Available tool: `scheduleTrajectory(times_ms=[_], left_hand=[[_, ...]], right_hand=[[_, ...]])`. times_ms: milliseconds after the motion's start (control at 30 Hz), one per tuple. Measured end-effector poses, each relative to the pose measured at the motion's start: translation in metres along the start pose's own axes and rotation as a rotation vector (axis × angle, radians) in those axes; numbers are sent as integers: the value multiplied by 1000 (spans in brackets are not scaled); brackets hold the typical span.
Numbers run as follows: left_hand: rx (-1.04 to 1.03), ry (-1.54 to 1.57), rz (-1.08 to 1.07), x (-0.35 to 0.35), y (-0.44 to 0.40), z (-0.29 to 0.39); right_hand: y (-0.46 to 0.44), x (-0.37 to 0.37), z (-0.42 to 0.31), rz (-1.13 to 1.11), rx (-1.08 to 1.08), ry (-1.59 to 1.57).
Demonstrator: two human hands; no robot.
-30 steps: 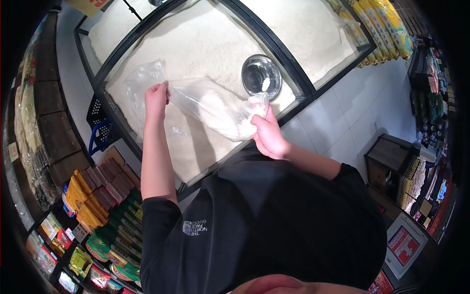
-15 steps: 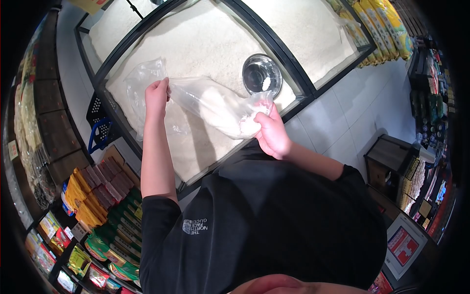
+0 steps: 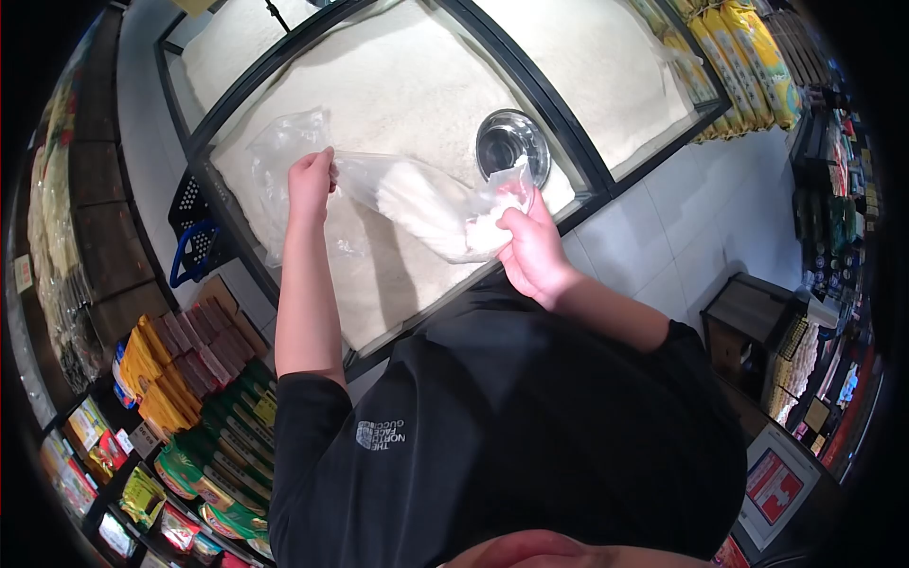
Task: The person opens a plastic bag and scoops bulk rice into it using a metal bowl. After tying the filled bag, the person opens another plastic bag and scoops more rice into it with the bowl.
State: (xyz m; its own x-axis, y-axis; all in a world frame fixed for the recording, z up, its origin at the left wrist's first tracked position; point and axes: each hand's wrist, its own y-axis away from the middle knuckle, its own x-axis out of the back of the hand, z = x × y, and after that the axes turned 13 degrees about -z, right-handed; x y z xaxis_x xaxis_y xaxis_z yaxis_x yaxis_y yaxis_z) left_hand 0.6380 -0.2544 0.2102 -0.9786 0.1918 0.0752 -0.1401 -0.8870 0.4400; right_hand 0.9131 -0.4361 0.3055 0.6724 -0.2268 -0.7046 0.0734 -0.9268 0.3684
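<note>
A clear plastic bag (image 3: pixel 417 194) stretches between my two hands above a framed bin of white, flour-like or fine-grained goods (image 3: pixel 379 85). White contents fill the bag's middle and its right end. My left hand (image 3: pixel 311 185) is closed in a pinch on the gathered, twisted part of the bag, with loose film hanging beyond it. Cupped round the filled right corner, my right hand (image 3: pixel 535 248) grips the bag with the thumb on top. Just past that hand, a shiny metal bowl (image 3: pixel 511 142) rests on the white goods, a little white stuff inside it.
Black frame bars (image 3: pixel 530 76) divide the bin from its neighbours. Yellow packed bags (image 3: pixel 753 66) stand at the upper right. A blue-handled black basket (image 3: pixel 194 251) sits left of the bin. Shelves with packets (image 3: pixel 170 379) line the lower left, and a dark cabinet (image 3: pixel 753 312) stands right.
Both hands keep their hold on the bag. The bag's filled part has shifted shape slightly, and the whole view has moved a little.
</note>
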Motion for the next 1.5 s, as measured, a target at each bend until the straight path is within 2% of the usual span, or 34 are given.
scheduleTrajectory(times_ms=[300, 467, 567, 733, 833, 900, 1133, 1300, 1500], left_hand=[[19, -15, -4, 7, -12, -6], [22, -38, -26, 8, -15, -6], [21, -35, -22, 14, -14, -10], [45, -39, -18, 23, -8, -22], [57, -56, -25, 24, -8, -23], [60, -86, -23, 24, -6, -25], [81, -14, -13, 25, -6, -35], [109, -22, -25, 19, -3, -44], [124, -16, -42, 11, -1, -60]], right_hand=[[-10, -9, -10, -74, 55, 85], [-12, -20, -19, -125, 5, 148], [-10, -29, -22, -51, -50, 240], [-15, -24, -18, -89, -19, 191], [-13, -28, -22, -9, -93, 307], [-14, -31, -22, -57, -88, 334], [-17, -36, -19, -165, -72, 196], [-30, -26, -9, -199, 53, 227], [-33, -37, -13, -148, -6, 236]])
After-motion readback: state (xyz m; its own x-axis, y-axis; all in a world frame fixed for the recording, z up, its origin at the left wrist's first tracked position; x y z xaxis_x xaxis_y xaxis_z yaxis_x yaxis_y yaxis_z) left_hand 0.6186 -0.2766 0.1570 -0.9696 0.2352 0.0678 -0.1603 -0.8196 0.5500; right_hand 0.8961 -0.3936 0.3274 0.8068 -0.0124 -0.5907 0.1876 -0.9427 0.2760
